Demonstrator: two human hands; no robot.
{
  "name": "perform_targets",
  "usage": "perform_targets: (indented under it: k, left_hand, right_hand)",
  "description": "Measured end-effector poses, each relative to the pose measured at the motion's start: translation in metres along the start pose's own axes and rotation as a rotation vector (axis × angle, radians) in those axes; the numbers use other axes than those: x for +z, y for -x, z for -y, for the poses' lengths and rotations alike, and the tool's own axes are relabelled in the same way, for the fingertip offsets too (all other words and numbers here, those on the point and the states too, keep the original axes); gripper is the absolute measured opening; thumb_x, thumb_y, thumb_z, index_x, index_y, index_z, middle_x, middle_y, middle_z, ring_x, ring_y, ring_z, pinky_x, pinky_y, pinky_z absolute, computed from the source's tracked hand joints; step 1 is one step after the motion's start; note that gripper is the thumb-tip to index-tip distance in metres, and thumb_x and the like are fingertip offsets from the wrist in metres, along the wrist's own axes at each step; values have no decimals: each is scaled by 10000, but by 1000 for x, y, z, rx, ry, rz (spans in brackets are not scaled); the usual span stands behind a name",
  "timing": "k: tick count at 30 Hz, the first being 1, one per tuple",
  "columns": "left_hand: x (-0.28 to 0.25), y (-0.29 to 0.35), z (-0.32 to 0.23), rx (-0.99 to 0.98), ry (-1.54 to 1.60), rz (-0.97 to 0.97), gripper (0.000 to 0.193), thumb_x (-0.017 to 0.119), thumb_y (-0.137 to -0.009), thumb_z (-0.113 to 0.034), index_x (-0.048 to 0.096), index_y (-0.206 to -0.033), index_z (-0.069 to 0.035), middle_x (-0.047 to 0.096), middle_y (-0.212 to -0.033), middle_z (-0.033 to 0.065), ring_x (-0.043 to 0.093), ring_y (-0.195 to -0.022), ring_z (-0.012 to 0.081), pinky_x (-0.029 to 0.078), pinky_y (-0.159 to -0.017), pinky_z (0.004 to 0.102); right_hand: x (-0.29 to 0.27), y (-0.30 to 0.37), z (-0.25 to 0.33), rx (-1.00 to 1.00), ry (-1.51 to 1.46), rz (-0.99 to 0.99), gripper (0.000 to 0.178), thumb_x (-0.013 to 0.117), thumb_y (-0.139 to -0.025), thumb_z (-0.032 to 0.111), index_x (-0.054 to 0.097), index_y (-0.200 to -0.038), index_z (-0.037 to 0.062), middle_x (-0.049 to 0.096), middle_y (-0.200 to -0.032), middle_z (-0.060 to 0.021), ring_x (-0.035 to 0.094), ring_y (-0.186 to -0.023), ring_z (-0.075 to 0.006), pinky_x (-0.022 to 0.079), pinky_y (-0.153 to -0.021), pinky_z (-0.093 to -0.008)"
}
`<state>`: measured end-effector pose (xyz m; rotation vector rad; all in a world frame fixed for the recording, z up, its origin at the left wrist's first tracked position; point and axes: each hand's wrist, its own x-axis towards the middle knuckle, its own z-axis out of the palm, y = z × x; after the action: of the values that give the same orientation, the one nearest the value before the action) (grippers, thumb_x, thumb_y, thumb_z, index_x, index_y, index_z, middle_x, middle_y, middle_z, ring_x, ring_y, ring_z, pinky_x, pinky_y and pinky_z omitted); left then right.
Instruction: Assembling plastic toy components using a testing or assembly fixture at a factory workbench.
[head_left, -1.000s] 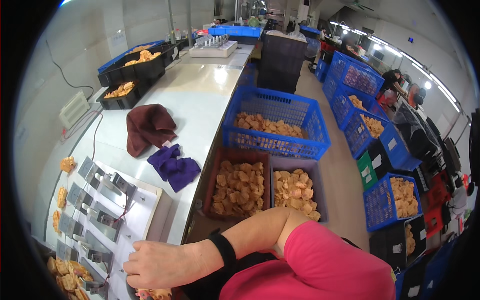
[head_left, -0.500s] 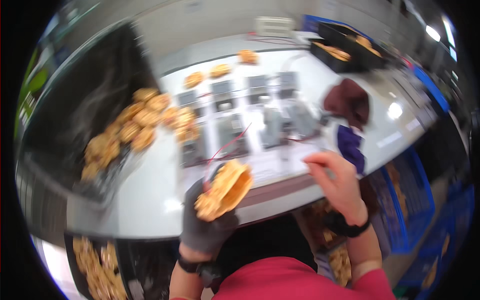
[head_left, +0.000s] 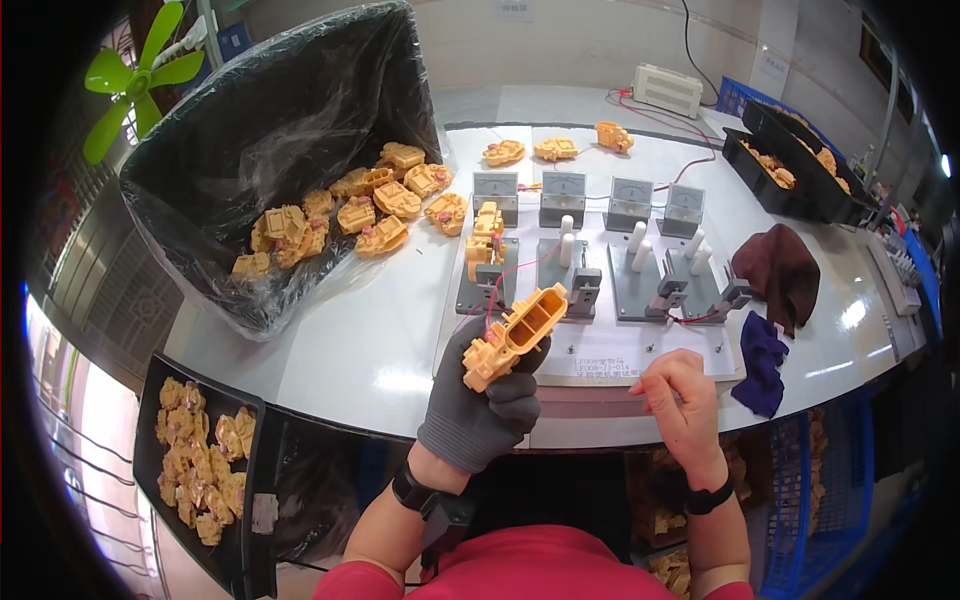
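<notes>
My left hand (head_left: 482, 398), in a grey glove, is shut on a yellow plastic part (head_left: 516, 334) held up over the table's front edge. My bare right hand (head_left: 680, 400) hovers beside it near the edge, fingers curled with nothing visible in them. Just beyond stands a row of grey test fixtures (head_left: 590, 280) with white pegs and red wires, one holding another yellow part (head_left: 485, 232). Behind them are several small meters (head_left: 590, 196).
A black bag-lined bin (head_left: 250, 150) at left spills several yellow parts (head_left: 360, 210). A black tray of parts (head_left: 200, 460) sits lower left, another black tray (head_left: 800, 170) at right. Brown cloth (head_left: 780, 265) and purple cloth (head_left: 760, 360) lie right. Green fan (head_left: 140, 70) upper left.
My view swung from the right-hand crates to the table. My gloved left hand now holds the yellow part steady and my right hand has drawn back from the fixtures toward the table's edge.
</notes>
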<state>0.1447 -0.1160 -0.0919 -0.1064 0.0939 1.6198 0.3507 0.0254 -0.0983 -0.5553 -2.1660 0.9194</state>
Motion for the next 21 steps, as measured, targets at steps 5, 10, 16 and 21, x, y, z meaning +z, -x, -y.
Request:
perform_targets:
  k: [5,10,16,21]
  left_hand:
    - [-4,-1,-2,27,21,68,500,481,-966,-416,494,-1294,-38,649,-1080,94,446,-495,55,372,-454,196]
    - [-1,1,-3,21,11,85,473,470,-970,-394,508,-1291,-48,646,-1078,82,422,-472,58,362,-441,196]
    - [1,4,-6,24,6,137,467,458,-976,-396,517,-1286,-51,636,-1075,77,413,-463,61,354,-427,197]
    - [22,8,-21,163,-167,28,527,440,-971,-462,527,-1272,-38,650,-978,62,387,-433,71,365,-425,216]
  right_hand:
    - [10,-2,-2,-60,-20,-22,86,663,-884,127,664,-828,61,630,-773,-46,551,-785,-224,389,-806,-332]
    - [15,-1,-2,-55,-34,-28,48,663,-877,101,657,-866,54,634,-792,-58,561,-785,-231,406,-784,-331]
    - [21,3,-1,-19,-68,-1,40,670,-866,67,648,-889,42,631,-824,-71,572,-799,-231,433,-761,-324]
    - [25,-7,2,-41,-113,-48,138,658,-872,54,632,-1005,30,626,-932,-89,597,-866,-207,451,-795,-309]
